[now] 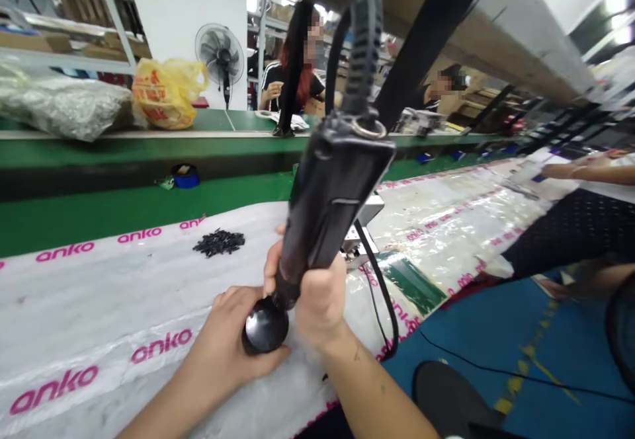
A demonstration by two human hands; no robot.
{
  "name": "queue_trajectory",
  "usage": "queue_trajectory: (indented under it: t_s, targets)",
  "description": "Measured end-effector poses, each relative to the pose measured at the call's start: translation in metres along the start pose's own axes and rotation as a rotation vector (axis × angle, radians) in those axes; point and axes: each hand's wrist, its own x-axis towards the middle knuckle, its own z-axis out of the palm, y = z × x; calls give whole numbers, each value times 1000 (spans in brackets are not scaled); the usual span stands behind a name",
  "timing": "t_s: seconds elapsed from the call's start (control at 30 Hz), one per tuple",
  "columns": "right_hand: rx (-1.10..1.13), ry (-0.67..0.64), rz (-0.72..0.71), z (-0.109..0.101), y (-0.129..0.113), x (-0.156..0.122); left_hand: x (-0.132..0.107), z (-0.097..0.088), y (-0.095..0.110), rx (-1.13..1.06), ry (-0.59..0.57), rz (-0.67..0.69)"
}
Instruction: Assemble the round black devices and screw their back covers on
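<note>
My right hand (320, 300) is wrapped round the lower body of a black power screwdriver (330, 194), which hangs tilted from a coiled cord at its top. Its lower end meets a black round part with a glossy domed face (266, 326). My left hand (233, 333) is closed round that part, thumb on the near side and fingers on the far side. The tool's tip and the point of contact are hidden. Beyond my left hand lies a pile of small black pieces, like screws (219, 242), on the white printed plastic sheet (99, 313).
A metal device (364, 227) with a black cable stands just right of the screwdriver. A blue tape roll (185, 176) sits by the green ledge. A yellow bag (166, 95) and a clear bag (64, 105) rest on the ledge. Other people sit opposite and at right.
</note>
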Motion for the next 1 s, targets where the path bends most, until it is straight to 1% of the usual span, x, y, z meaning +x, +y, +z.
queue_trajectory:
  t_s: [0.03,0.1,0.17,0.23,0.27,0.33,0.4,0.47,0.53,0.57,0.63,0.73,0.83,0.9,1.0]
  targets:
    - [66,43,-38,-5,-5,5,-1,-1,0,1,5,-14]
    - [132,176,-185,-21,-17,18,-4,-6,0,-22,1,-56]
    - [51,310,-335,-40,-28,34,-7,-14,-3,-105,-69,-85]
    - [-53,375,-412,-58,-31,50,-8,-23,-8,-239,-177,-98]
    - [-91,380,-416,-66,-29,56,-8,-27,-11,-300,-211,-112]
    - [-142,364,-394,-78,-23,63,-7,-31,-14,-364,-206,-154]
    - [-174,348,-345,-85,-16,63,-4,-30,-15,-326,-137,-164]
    - [-192,324,-262,-88,-13,59,-1,-27,-12,-238,-54,-121]
    - [-160,286,-171,-83,-17,51,1,-24,-8,-165,4,-73]
    - [-120,260,-132,-76,-20,46,2,-23,-6,-141,14,-60]
    - [10,222,-93,-57,-27,35,3,-22,-2,-118,-4,-36]
    - [192,154,-97,-20,-35,19,4,-23,1,-140,-37,-18]
    - [244,66,-73,6,-34,8,5,-22,1,-182,-62,-51]
    - [251,22,-30,13,-28,4,5,-21,1,-206,-63,-45]
    - [246,-4,-11,13,-17,1,5,-19,1,-230,-35,-10]
